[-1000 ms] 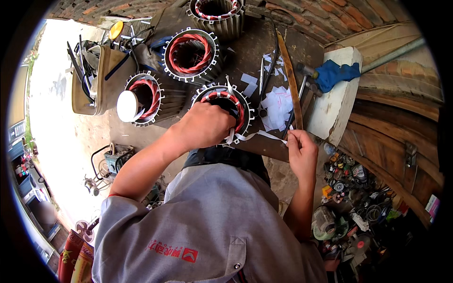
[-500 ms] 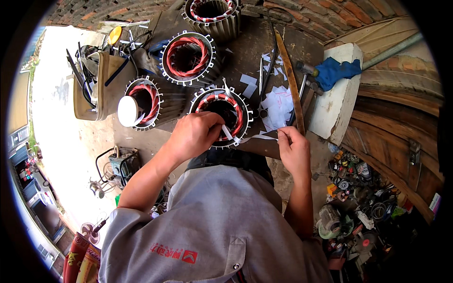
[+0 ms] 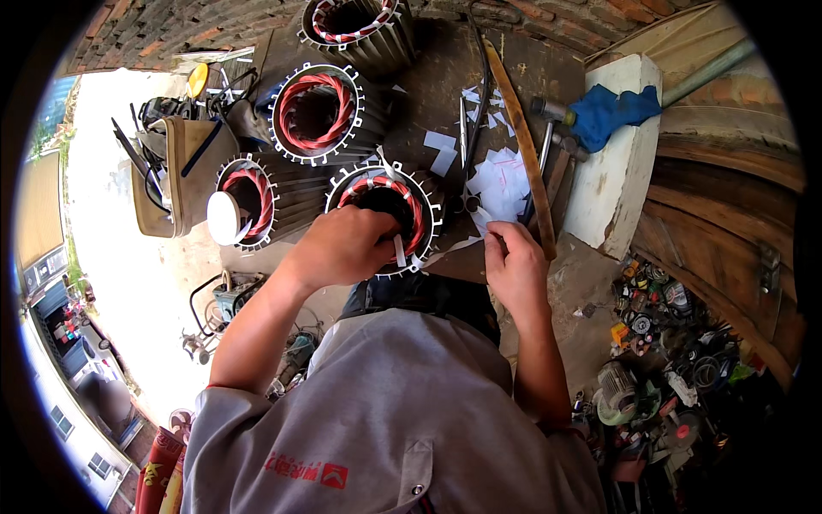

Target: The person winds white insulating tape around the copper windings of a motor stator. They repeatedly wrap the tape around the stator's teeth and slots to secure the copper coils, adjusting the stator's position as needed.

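A finned motor stator [image 3: 435, 208] with red and white wound coils stands at the table's near edge. My left hand [image 3: 347, 247] bends over its near left rim with the fingers curled down at the bore; the fingertips are partly hidden. A short end of white tape [image 3: 399, 249] shows right beside those fingers. From the near rim the tape runs to the right toward my right hand [image 3: 519, 264], whose thumb and forefinger are pinched at its far end. Another white tape end [image 3: 387, 162] sticks up at the stator's far side.
More stators [image 3: 315, 111] stand behind and left, one [image 3: 224, 218] with a white disc at its mouth. White paper pieces [image 3: 499, 184], scissors [image 3: 472, 204], a curved wooden strip [image 3: 524, 128] and a hammer [image 3: 552, 110] lie right. A beige bin [image 3: 177, 184] stands left; parts [image 3: 651, 377] cover the floor right.
My left hand has gone a little deeper over the bore. The right hand has moved slightly left and up, and less tape shows between the hands. The whole view has shifted a little.
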`<state>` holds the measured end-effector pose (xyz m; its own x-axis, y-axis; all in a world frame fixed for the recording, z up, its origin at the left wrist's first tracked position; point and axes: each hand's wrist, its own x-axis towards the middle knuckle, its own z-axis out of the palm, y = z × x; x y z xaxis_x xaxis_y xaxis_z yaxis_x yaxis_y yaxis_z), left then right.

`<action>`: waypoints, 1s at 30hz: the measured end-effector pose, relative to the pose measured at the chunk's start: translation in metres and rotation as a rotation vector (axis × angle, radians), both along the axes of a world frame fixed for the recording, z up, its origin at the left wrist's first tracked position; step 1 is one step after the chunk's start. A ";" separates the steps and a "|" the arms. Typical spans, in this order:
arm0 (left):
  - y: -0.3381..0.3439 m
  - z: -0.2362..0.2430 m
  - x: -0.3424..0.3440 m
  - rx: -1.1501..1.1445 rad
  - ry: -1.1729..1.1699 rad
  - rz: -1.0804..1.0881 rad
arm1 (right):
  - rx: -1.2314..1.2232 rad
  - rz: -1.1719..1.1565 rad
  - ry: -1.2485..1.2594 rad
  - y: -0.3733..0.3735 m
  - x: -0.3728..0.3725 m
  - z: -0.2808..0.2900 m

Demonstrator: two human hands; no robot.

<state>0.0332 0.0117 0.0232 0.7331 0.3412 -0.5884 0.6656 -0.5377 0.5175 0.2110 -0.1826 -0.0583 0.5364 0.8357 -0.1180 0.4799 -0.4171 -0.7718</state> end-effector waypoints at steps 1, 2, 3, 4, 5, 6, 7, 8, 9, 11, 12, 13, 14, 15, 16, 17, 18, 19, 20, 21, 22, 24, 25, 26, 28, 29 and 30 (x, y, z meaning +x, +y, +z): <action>0.000 0.000 0.001 -0.015 -0.005 0.012 | -0.013 0.006 0.012 0.000 -0.001 0.000; -0.001 0.000 0.002 -0.009 0.006 0.015 | -0.025 0.012 0.024 0.000 -0.001 0.000; -0.002 0.000 0.002 -0.003 0.016 0.020 | -0.037 0.019 0.036 0.000 -0.002 -0.001; -0.002 0.000 0.003 0.007 0.027 0.023 | -0.022 0.017 0.034 0.000 -0.002 -0.004; -0.003 -0.001 0.004 0.025 0.035 0.019 | -0.007 0.015 0.032 -0.001 -0.003 -0.007; -0.003 -0.002 0.006 0.044 0.043 0.015 | 0.008 0.014 0.030 -0.001 -0.004 -0.009; -0.004 -0.003 0.008 0.061 0.050 0.012 | 0.025 0.022 0.046 -0.001 -0.004 -0.009; -0.005 -0.004 0.009 0.072 0.052 0.027 | 0.041 0.031 0.063 0.000 -0.005 -0.008; -0.006 -0.005 0.010 0.083 0.054 0.043 | 0.058 0.039 0.080 0.001 -0.006 -0.007; -0.009 -0.006 0.011 0.112 0.044 0.060 | 0.151 0.151 0.197 0.001 -0.011 -0.004; -0.010 -0.008 0.011 0.130 0.035 0.064 | 0.198 0.207 0.256 0.001 -0.015 -0.003; -0.012 -0.009 0.011 0.147 0.024 0.067 | 0.217 0.259 0.243 0.000 -0.021 -0.002; -0.014 -0.008 0.011 0.155 0.009 0.113 | 0.204 0.271 0.246 -0.001 -0.028 -0.004; -0.017 -0.007 0.010 0.163 -0.006 0.158 | 0.240 0.260 0.210 0.001 -0.035 -0.006; -0.020 -0.006 0.007 0.171 -0.020 0.206 | 0.275 0.252 0.176 0.002 -0.040 -0.009; -0.023 -0.006 0.004 0.179 -0.118 0.237 | 0.299 0.243 0.137 0.004 -0.044 -0.014; -0.027 -0.006 0.001 0.187 -0.218 0.268 | 0.323 0.234 0.098 0.006 -0.047 -0.021; -0.031 -0.007 -0.003 0.195 -0.316 0.301 | 0.348 0.228 0.059 0.008 -0.048 -0.024; -0.035 -0.006 -0.006 0.184 -0.337 0.318 | 0.354 0.235 0.058 0.010 -0.047 -0.025; -0.039 -0.006 -0.009 0.173 -0.357 0.335 | 0.360 0.241 0.056 0.011 -0.046 -0.024; -0.043 -0.006 -0.011 0.163 -0.379 0.353 | 0.367 0.249 0.054 0.012 -0.044 -0.024; -0.048 -0.006 -0.016 0.205 -0.419 0.296 | 0.375 0.268 0.038 0.012 -0.040 -0.023; -0.051 -0.009 -0.018 0.246 -0.448 0.277 | 0.376 0.282 0.027 0.012 -0.037 -0.021; -0.054 -0.011 -0.020 0.286 -0.475 0.258 | 0.414 0.267 0.067 0.013 -0.035 -0.021; -0.057 -0.013 -0.026 0.318 -0.490 0.211 | 0.490 0.242 0.147 0.018 -0.032 -0.019; -0.058 -0.015 -0.029 0.335 -0.497 0.189 | 0.379 0.237 0.313 0.016 -0.030 -0.014; -0.060 -0.018 -0.029 0.363 -0.536 0.181 | 0.264 0.231 0.477 0.011 -0.025 -0.007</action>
